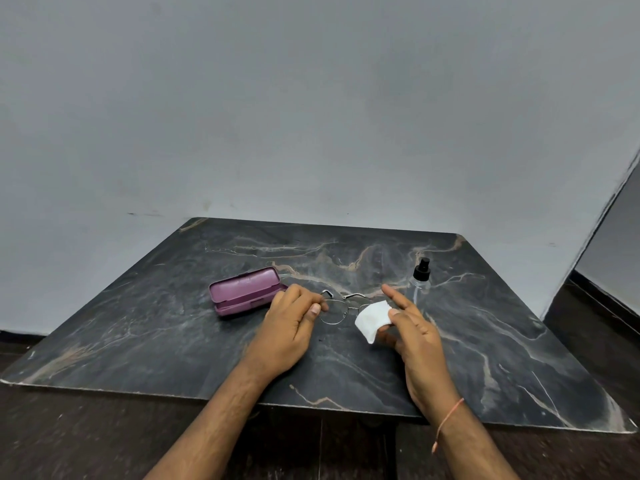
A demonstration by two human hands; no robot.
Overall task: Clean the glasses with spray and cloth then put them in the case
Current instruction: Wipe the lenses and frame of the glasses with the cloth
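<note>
Dark marble-look tabletop (485, 341) with tan and white veins running across it, rounded corners, pushed up against a plain grey wall (311, 98). Dark wood-grain floor (69, 438) shows around the near edge.

Thin round wire-frame glasses (337, 308) sit in the middle of the table, between the two hands, with the metal temples pointing toward the wall. The left hand (294, 320) pinches the frame at its left side, fingers curled round it. The right hand (412, 323) holds a small white cleaning cloth (372, 320) between thumb and fingers, index finger sticking out straight; the cloth covers the right lens area. Can't tell if it's actually touching the lens.

Purple hard-shell glasses case (242, 291) lies open just left of the left hand, smooth and oblong. Clear plastic spray bottle with a black pump top (420, 277) stands upright behind the right hand. A thin pinkish thread bracelet (448, 420) hangs on the right wrist.
</note>
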